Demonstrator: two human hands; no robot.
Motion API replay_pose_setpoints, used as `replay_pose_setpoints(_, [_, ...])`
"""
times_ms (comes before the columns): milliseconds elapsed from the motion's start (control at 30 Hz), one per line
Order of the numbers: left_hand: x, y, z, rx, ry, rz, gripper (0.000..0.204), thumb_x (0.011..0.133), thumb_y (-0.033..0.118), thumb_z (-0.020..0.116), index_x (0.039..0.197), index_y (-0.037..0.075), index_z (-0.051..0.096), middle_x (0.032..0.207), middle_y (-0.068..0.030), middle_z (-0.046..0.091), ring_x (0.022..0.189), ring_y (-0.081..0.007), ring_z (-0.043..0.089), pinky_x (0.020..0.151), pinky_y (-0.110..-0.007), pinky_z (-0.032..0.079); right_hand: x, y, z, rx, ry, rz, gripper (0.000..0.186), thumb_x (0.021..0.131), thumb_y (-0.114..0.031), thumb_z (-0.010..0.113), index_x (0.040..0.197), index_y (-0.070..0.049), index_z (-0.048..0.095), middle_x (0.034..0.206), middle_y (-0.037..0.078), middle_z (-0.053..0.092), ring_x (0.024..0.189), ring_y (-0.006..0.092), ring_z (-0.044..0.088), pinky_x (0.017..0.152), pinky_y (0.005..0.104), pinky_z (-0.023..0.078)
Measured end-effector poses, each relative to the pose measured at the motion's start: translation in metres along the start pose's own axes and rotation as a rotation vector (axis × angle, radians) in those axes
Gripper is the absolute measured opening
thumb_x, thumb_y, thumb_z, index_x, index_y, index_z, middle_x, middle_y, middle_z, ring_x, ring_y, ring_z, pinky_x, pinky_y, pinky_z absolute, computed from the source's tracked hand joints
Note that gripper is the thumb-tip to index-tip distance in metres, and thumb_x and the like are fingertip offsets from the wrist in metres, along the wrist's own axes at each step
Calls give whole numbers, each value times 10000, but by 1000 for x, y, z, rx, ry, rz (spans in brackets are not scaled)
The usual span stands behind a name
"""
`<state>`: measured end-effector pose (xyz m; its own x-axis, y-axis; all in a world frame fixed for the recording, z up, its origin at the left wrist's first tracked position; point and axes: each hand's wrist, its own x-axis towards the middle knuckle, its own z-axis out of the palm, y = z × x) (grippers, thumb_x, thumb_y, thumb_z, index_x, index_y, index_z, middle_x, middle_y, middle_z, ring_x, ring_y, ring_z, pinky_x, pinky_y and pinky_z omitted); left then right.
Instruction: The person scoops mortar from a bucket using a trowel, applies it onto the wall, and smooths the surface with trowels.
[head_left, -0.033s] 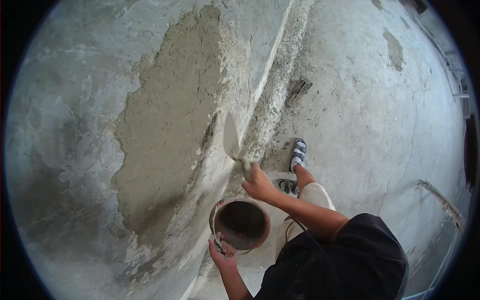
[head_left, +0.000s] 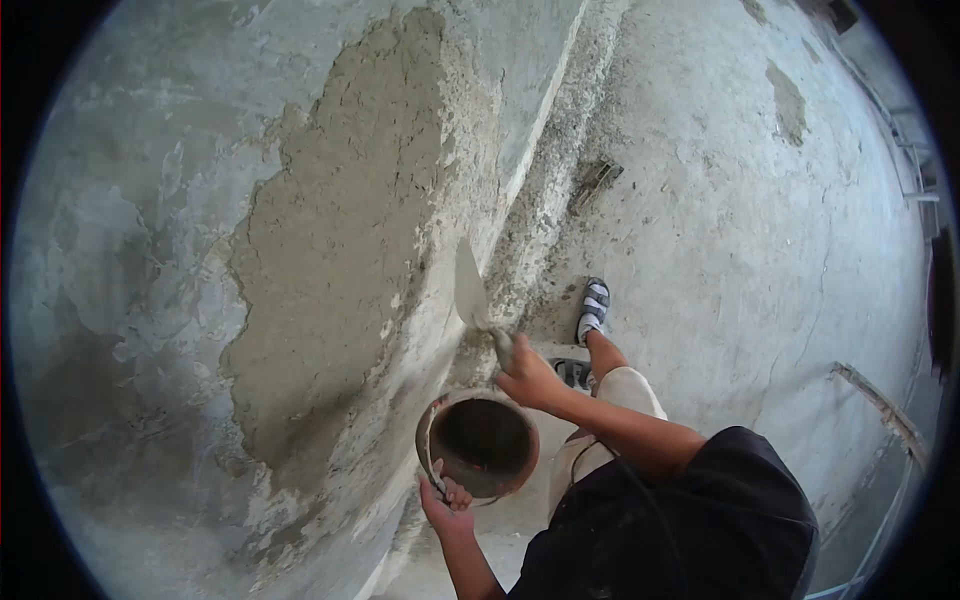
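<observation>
My right hand (head_left: 530,376) is closed round the handle of a pointed trowel (head_left: 471,288). The grey blade points away from me, close to the wall's lower part. My left hand (head_left: 447,503) grips the bucket (head_left: 527,473) at the near left of its rim, where the thin handle runs. Dark inside, the round bucket hangs tilted in front of my body; what lies at its bottom is hard to make out. On the wall to the left spreads a large patch of rough, damp-looking mortar (head_left: 330,240).
Paler, stained wall (head_left: 130,270) surrounds the patch. Crumbs of mortar line the wall's foot, with a small dark broken piece (head_left: 596,186) among them. My sandalled foot (head_left: 593,308) stands on the concrete floor (head_left: 730,250). A worn strip of wood (head_left: 882,408) is at the right.
My right hand and the trowel have shifted slightly to the right and toward me. The left hand and the bucket have barely moved.
</observation>
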<state>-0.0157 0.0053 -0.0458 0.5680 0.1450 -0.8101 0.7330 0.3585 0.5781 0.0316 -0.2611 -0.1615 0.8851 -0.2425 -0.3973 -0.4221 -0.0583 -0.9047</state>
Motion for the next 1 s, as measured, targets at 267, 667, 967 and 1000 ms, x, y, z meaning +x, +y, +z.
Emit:
replay_pose_setpoints(267, [16, -14, 27, 60, -20, 44, 426, 1057, 404, 501, 1286, 52, 575, 569, 29, 313, 429, -76, 239, 448, -263, 210, -64, 7, -53, -41, -151, 181, 660, 837, -215, 707, 1309, 73, 347, 1134, 367, 591, 1089, 519, 602, 929, 516, 476])
replay_pose_setpoints(667, [14, 3, 40, 45, -39, 18, 409, 1073, 419, 450, 1308, 98, 548, 564, 40, 321, 440, -85, 250, 466, -271, 227, 72, -100, 55, 421, 94, -59, 652, 880, -137, 646, 1343, 115, 262, 1164, 419, 541, 1160, 578, 531, 1016, 496, 438])
replay_pose_setpoints(967, [19, 2, 31, 88, -23, -18, 403, 1061, 424, 491, 1259, 86, 582, 580, 27, 333, 437, -76, 248, 459, -255, 223, 63, -87, 38, 380, 352, -13, 601, 873, -103, 647, 1328, 92, 306, 1118, 396, 567, 1059, 550, 587, 934, 533, 466])
replay_pose_setpoints(1000, [20, 1, 29, 79, -7, -24, 401, 1060, 424, 495, 1258, 87, 581, 579, 26, 335, 435, -76, 250, 459, -256, 222, 69, -92, 35, 378, 353, -40, 597, 874, -101, 645, 1324, 94, 306, 1113, 392, 568, 1055, 549, 588, 934, 527, 468])
